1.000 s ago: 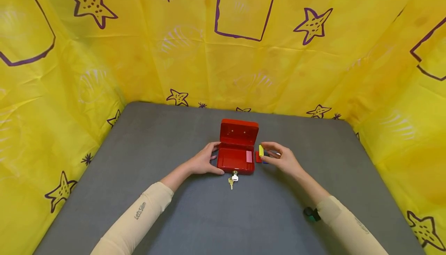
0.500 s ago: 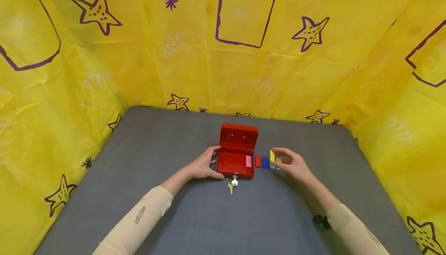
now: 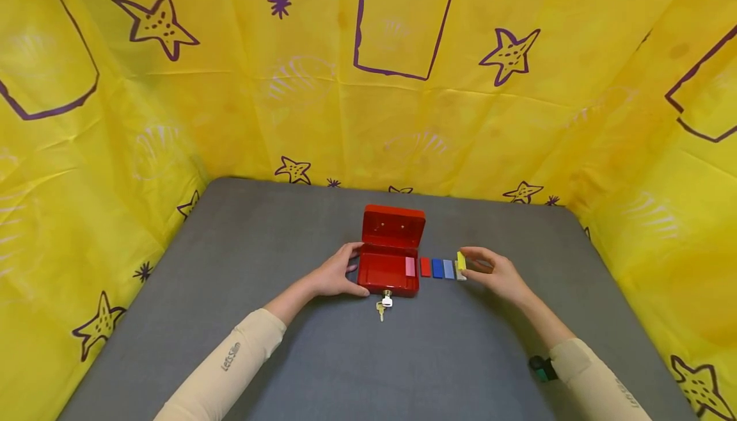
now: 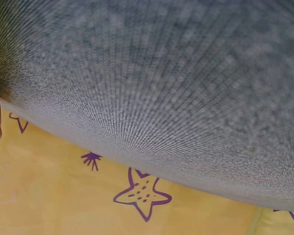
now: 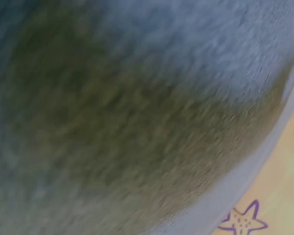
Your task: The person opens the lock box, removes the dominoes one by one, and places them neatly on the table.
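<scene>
In the head view a red cash box (image 3: 381, 275) stands with its lid raised and a pink block (image 3: 410, 266) inside at the right. My left hand (image 3: 338, 274) grips the box's left end, thumb at the front corner and fingers toward the back. Between right thumb and fingertips, my right hand (image 3: 496, 274) pinches a thin yellow block (image 3: 461, 260). It is over or against a pale block (image 3: 459, 274), partly covered; whether they touch I cannot tell. A red block (image 3: 425, 267), a blue block (image 3: 437, 269) and a light blue block (image 3: 448, 269) line up beside the box.
Keys (image 3: 381, 309) hang at the lock on the box's front. Grey table (image 3: 368, 363) lies under everything, with yellow patterned cloth (image 3: 322, 107) around its back and sides. Both wrist views show mainly table surface and cloth.
My right hand has moved to the right with the yellow block, away from the box and along the row, uncovering the red, blue and light blue blocks. My left hand stays at the box.
</scene>
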Demonstrator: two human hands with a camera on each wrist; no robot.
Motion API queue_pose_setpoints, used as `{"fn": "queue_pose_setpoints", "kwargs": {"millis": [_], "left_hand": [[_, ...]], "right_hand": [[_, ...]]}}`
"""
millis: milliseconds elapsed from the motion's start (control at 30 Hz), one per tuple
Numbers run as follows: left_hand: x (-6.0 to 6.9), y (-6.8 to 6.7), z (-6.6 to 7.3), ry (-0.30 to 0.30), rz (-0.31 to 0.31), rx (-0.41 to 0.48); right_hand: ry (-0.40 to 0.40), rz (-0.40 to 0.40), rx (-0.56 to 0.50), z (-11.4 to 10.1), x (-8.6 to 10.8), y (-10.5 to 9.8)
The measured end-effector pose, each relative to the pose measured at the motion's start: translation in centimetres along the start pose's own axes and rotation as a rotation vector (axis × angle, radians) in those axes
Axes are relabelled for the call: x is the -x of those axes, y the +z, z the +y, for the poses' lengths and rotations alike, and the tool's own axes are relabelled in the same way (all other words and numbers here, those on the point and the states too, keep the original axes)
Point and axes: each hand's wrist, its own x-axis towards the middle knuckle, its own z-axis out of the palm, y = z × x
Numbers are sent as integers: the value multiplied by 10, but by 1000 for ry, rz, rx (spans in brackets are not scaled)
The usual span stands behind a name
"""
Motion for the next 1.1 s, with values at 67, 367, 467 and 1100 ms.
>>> {"fn": "queue_pose_setpoints", "kwargs": {"millis": [67, 367, 467, 1100], "left_hand": [[-1, 0, -1, 0, -1, -2], [-4, -1, -4, -4, 2, -29], [-4, -1, -4, -3, 2, -32], [-3, 0, -4, -38, 3, -40]], "right_hand": [[12, 5, 11, 3, 1, -3], [43, -1, 75, 0, 7, -13], [49, -8, 108, 2, 9, -15], [-54, -21, 270, 21, 8, -17]]}}
